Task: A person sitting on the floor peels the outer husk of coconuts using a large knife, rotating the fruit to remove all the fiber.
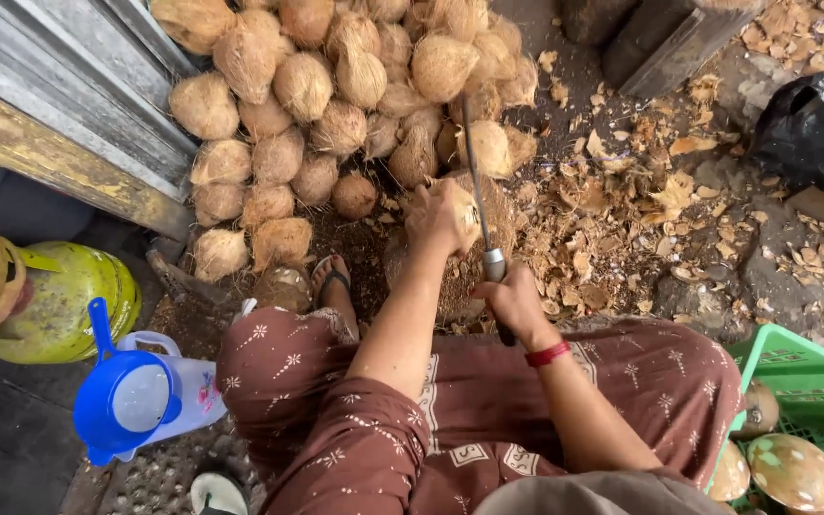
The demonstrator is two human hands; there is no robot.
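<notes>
On the ground in front of the seated person, the left hand (436, 221) cups a husked coconut (460, 215), fingers wrapped over its top, steadying it on a fibrous stump (488, 257). The right hand (512, 300), a red band at its wrist, has its fingers clenched around the handle of a long blade (474, 167), whose edge rests against the coconut. Behind lies a heap of husked coconuts (336, 86); husk chips (622, 219) litter the ground to the right. A green crate (793, 381) of peeled coconuts sits just beside the right knee, and a blue-lidded jug (135, 401) near the left.
</notes>
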